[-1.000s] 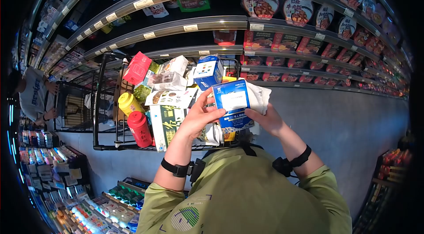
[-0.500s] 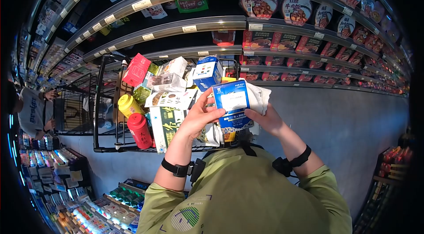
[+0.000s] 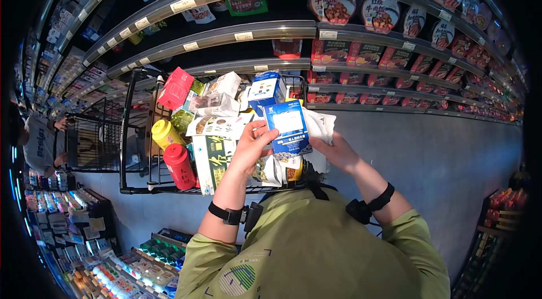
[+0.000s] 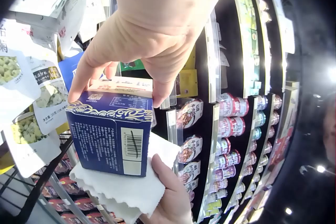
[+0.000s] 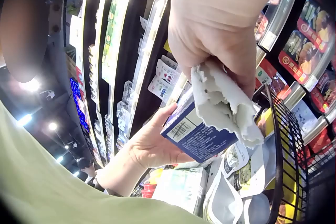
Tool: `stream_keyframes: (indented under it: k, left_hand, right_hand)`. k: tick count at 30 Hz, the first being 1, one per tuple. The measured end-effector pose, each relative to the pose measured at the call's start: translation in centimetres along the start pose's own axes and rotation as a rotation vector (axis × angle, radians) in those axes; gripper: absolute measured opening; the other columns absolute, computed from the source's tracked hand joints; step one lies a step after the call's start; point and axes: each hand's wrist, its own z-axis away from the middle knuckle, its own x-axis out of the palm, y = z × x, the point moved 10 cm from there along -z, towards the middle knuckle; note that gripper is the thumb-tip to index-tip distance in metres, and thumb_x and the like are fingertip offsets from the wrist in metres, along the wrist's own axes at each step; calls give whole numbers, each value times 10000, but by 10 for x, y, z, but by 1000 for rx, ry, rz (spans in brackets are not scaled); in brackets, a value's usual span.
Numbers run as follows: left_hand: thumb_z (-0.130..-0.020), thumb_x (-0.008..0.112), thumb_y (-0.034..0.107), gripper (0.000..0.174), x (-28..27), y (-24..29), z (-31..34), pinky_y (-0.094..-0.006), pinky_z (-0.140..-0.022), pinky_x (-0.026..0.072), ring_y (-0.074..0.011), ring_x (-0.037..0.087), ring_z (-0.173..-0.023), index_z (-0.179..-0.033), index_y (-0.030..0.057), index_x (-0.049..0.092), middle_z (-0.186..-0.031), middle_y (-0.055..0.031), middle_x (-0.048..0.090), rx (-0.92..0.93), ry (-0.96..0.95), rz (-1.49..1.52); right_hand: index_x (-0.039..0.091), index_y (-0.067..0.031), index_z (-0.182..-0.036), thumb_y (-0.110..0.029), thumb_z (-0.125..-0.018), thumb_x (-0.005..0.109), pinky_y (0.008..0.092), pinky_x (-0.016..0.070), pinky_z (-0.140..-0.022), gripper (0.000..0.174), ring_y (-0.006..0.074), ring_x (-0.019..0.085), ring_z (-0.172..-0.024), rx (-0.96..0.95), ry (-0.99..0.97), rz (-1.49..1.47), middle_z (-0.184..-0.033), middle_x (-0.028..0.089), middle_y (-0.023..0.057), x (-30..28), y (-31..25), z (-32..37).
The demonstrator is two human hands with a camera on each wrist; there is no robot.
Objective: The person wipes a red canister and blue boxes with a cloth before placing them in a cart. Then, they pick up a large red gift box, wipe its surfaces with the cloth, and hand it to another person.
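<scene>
My left hand [image 3: 252, 145] grips a blue and white carton [image 3: 292, 142] by its edges, thumb on the front face, over the near end of the shopping cart. On the carton's far side, my right hand [image 3: 340, 155] holds a crumpled white cloth [image 5: 223, 100] with a scalloped edge, pinched between thumb and fingers. The cloth overlaps the carton's side in both wrist views. Small print and a barcode label [image 4: 131, 148] cover the carton face in the left wrist view. Another blue and white box [image 3: 266, 89] lies just beyond it in the cart.
The black wire cart [image 3: 131, 155] is piled with a red canister [image 3: 179, 166], a yellow canister [image 3: 165, 134], a pink box [image 3: 175, 89] and several pouches. Stocked shelves [image 3: 265, 31] run along its far side. Another person [image 3: 40, 144] stands at the left by a second cart.
Both hands have shifted slightly left with the carton and the cloth, and the carton has tilted a little. Earlier, the person at the left also moved slightly.
</scene>
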Motion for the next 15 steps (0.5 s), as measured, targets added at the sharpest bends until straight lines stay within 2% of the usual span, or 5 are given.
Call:
stream_keyframes:
  k: [15]
  left_hand:
    - [-768,753,217,555,-6,1,0,-268,-697,453,-111,560,-936,-1201,127,417,-1129,-14,531,54,-18,24]
  right_hand:
    - [500,-3,-1249,-174,-921,572,285,432,-888,377,124,541,-1019,14,1,-9,-1121,609,75,6,2,-1]
